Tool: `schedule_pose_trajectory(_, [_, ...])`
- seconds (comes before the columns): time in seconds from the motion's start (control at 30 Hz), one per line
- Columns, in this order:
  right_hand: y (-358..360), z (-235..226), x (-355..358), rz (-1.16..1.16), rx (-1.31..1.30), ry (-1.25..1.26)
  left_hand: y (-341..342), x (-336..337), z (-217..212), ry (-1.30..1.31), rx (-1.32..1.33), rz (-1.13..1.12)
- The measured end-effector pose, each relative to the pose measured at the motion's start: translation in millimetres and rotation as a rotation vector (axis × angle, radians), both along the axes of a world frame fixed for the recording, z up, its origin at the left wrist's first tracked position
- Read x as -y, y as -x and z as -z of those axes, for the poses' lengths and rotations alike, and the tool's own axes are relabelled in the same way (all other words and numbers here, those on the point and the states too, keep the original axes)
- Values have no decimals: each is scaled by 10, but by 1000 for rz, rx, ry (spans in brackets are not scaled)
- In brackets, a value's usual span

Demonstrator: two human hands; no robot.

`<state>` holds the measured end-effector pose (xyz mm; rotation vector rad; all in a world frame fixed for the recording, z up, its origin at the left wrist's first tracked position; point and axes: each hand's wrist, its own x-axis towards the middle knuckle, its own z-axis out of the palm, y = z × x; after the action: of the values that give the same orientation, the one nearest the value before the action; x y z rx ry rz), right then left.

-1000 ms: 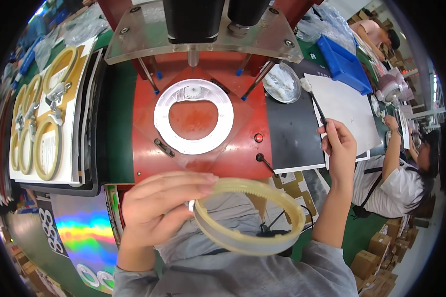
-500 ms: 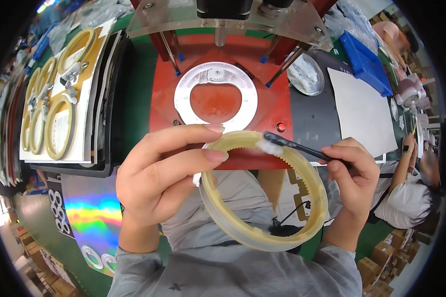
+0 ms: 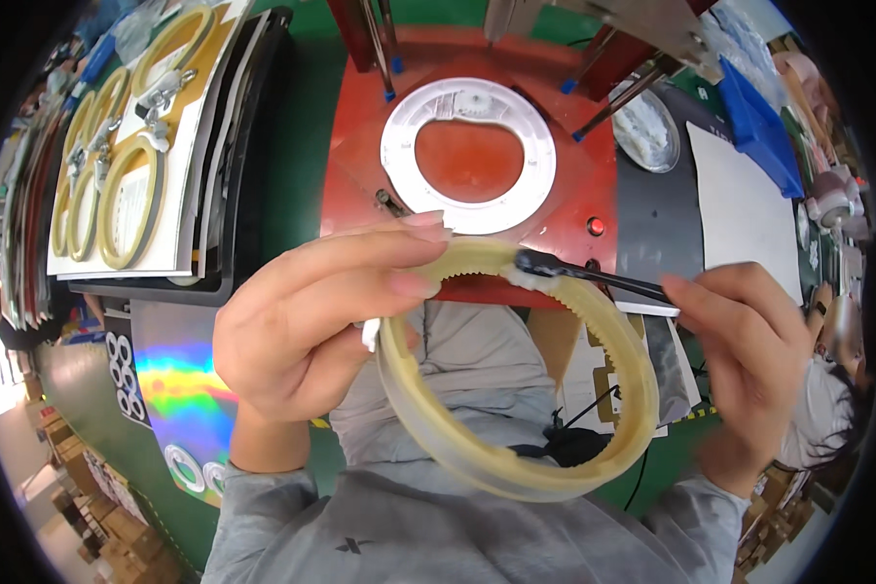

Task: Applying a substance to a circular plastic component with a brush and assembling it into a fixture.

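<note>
Yellow rings [image 3: 127,200] lay on a board at desk's left edge. Left hand [image 3: 307,326] pinched the cream toothed ring [image 3: 516,457] at its upper-left rim, fingers closed over it, ring held above lap. Right hand [image 3: 749,365] gripped a black brush [image 3: 594,277], tip touching ring's inner teeth. White ring plate [image 3: 467,156] lay on red fixture behind.

The toothed ring [image 3: 516,389] is pale cream yellow, the brush [image 3: 594,277] black. Behind lies a white ring plate [image 3: 467,156] on a red base [image 3: 360,185]. The tabletop [image 3: 297,117] is green; a rainbow-sheen sheet [image 3: 180,375] glints; the tray [image 3: 761,109] is blue.
</note>
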<state>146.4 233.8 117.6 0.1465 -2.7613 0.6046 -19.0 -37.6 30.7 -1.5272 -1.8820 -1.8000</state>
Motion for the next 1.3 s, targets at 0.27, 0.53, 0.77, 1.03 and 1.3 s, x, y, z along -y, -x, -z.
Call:
schedule_pose_trajectory(0.27, [95,-711,-90,-288,482,-403,-67,-96,-286,288,-368,197])
schedule_pose_trajectory(0.53, [230,-177,-654,-561,795,476,-313,-47,-254,268,-627,180])
schedule_pose_trajectory(0.77, [-350,829,-1154,504,137,1081,4,134,-210,325,-368,104])
schedule_pose_trajectory(1.03, [-220,1756,-1150,751,-183,377,-26,262,-122,268,-99,-68])
schedule_pose_trajectory(1.3, [-71,1503,-834,668,-303,157,-48,372,-56,288,151,-227])
